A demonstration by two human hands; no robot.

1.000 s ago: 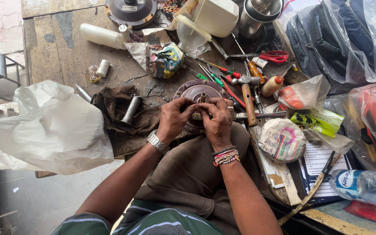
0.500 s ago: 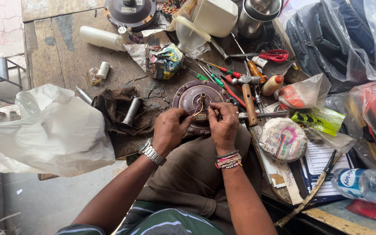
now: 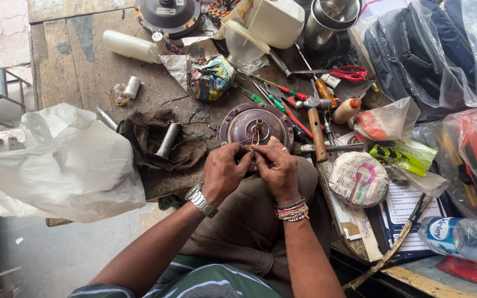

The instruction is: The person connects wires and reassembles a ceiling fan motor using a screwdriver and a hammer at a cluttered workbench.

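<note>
A round dark maroon motor housing (image 3: 244, 122) with a short shaft in its middle lies on the wooden workbench (image 3: 73, 72), at its near edge. Thin wires run from it toward me. My left hand (image 3: 224, 171), with a metal watch on the wrist, and my right hand (image 3: 276, 170), with beaded bracelets, are side by side just below the housing. Both pinch the thin wires (image 3: 254, 144) between their fingertips. The wire ends are hidden by my fingers.
A hammer (image 3: 316, 126), screwdrivers (image 3: 274, 99) and red scissors (image 3: 348, 73) lie right of the housing. A dark rag with a metal tube (image 3: 168, 140) lies to its left, beside a big white plastic bag (image 3: 56, 165). A roll of tape (image 3: 359, 179) and a water bottle (image 3: 462, 237) sit at right.
Both hands have drawn back from on top of the housing toward me, uncovering its face and shaft. They now hold the wires at its near rim.
</note>
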